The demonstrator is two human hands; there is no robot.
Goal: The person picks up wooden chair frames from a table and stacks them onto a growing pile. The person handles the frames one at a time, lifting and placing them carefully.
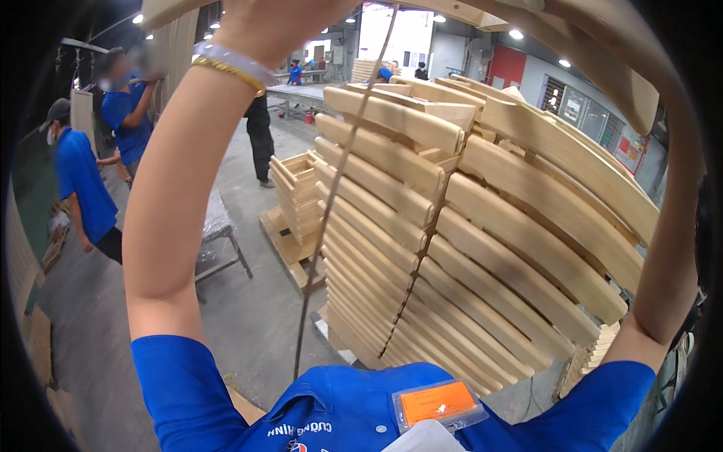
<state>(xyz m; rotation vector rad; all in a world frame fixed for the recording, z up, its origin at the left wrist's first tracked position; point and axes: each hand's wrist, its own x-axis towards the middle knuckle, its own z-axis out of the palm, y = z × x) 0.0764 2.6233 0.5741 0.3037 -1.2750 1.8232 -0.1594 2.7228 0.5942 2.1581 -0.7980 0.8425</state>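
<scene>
Both my arms are raised high around a pale wooden frame (459, 10), which crosses the top edge of the view. One of its curved parts (621, 83) hangs down at the upper right. My left hand (282, 26), with a bracelet at the wrist, is at the frame, its fingers cut off by the top edge. My right hand (576, 13) is up at the frame's other side, mostly out of sight. Before me stands a tall stack of similar slatted wooden frames (422, 233), with rounded ends. A thin brown cord (331, 203) runs down in front of it.
A smaller stack of wooden pieces (297, 188) sits on a pallet (290, 256) beyond. Left of it is a metal-legged table (226, 233). Two people in blue shirts (83, 173) are at the left; others work farther back near a long table (309, 94).
</scene>
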